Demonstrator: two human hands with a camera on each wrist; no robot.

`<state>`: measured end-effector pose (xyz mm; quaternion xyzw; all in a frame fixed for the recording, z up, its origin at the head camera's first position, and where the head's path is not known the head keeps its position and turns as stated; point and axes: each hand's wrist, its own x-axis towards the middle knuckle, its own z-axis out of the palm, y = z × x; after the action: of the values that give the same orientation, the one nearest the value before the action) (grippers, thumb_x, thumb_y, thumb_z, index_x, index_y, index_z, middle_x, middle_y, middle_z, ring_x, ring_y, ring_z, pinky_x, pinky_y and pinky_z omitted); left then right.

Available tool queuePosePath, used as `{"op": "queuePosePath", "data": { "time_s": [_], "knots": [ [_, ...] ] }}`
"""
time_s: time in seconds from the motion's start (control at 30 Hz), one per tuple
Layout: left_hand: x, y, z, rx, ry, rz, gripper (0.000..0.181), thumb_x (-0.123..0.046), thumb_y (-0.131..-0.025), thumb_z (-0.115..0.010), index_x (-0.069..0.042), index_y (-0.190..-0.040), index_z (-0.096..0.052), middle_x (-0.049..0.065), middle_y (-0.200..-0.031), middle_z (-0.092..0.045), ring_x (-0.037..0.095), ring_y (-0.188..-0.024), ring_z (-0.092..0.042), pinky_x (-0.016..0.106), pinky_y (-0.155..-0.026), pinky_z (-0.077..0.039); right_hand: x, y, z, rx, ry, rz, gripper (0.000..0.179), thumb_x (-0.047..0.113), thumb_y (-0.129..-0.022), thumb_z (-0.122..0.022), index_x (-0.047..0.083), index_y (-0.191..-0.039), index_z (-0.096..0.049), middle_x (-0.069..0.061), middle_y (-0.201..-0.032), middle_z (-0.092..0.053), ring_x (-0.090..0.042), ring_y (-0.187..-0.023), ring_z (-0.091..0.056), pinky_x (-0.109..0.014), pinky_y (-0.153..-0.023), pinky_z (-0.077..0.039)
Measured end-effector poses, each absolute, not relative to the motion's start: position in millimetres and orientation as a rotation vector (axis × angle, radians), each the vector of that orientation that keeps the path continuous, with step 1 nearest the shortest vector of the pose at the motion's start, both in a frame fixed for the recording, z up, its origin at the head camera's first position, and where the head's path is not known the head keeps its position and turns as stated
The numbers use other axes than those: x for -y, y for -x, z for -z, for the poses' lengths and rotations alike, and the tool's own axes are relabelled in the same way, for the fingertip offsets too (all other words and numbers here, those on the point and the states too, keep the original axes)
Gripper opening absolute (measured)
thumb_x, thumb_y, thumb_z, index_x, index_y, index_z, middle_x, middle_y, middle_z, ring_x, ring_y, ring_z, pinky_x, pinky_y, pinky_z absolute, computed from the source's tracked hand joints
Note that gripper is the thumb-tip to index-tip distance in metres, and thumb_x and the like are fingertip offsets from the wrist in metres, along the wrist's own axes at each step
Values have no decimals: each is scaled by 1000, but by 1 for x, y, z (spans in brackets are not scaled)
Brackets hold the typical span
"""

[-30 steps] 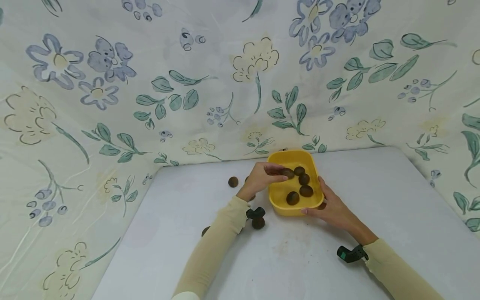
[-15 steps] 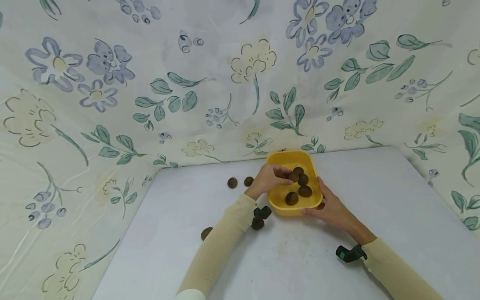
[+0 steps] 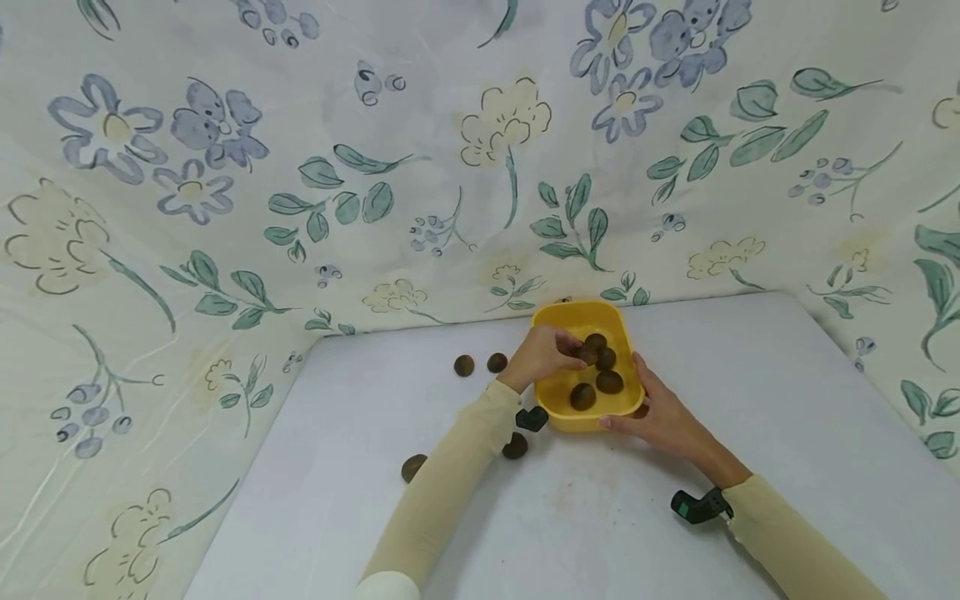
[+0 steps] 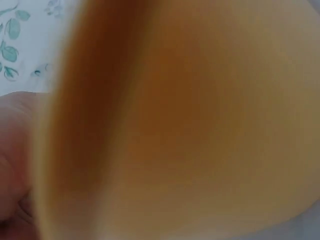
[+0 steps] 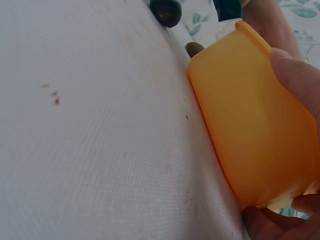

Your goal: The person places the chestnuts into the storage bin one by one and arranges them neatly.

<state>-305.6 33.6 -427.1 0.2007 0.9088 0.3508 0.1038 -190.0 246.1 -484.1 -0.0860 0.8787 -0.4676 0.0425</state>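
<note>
My left hand (image 3: 546,352) reaches over the left rim of a yellow plastic container (image 3: 573,423). Its thumb and fingers pinch a brown, round, fruit-like ball (image 3: 588,356) inside. Several similar balls (image 3: 609,382) lie around it on the container floor. At the right front corner my right hand (image 3: 663,417) grips the container, thumb at the front rim and fingers along the right side. The right wrist view shows the container's outer wall (image 5: 240,110) between that thumb and fingers. A blurred yellow wall (image 4: 200,115) fills most of the left wrist view, hiding the ball.
More brown balls lie loose on the white table (image 3: 337,417): one (image 3: 464,365) and another (image 3: 497,362) at the back left, one (image 3: 515,447) by the left wrist, one (image 3: 413,467) beside the left forearm. A flower-patterned cloth (image 3: 427,167) hangs behind the table.
My left hand has moved right and slightly down inside the container, bringing its ball against the others. A loose ball behind the wrist has come into full sight. The right hand keeps its grip.
</note>
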Motion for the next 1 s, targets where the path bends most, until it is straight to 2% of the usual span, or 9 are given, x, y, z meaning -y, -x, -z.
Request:
{"op": "queuePosePath", "data": {
  "time_s": [0.37,0.7,1.0],
  "knots": [
    [-39,305,424,-2724,-599,-819,34,-19,-87,-85,-6,-117,-77,6,-118,-77,16,-102,-69,31,-98,-58,-244,190,484,-2682,238,1427,129,57,-83,-81,11,-167,5,-20,-174,-6,-47,-157,-19,-62,-122,-28],
    [-43,314,409,-2702,-615,-818,32,-20,-87,-85,-7,-115,-78,4,-109,-78,15,-96,-68,32,-95,-58,-245,190,482,-2679,266,1442,128,56,-83,-81,11,-167,5,-19,-175,-7,-45,-158,-20,-63,-123,-27],
    [-50,323,416,-2717,-580,-743,26,-16,-85,-86,-8,-109,-80,4,-107,-78,16,-94,-65,29,-94,-58,-245,189,483,-2683,257,1437,127,56,-83,-81,11,-167,3,-20,-174,-8,-46,-157,-21,-63,-123,-27]
  ]
}}
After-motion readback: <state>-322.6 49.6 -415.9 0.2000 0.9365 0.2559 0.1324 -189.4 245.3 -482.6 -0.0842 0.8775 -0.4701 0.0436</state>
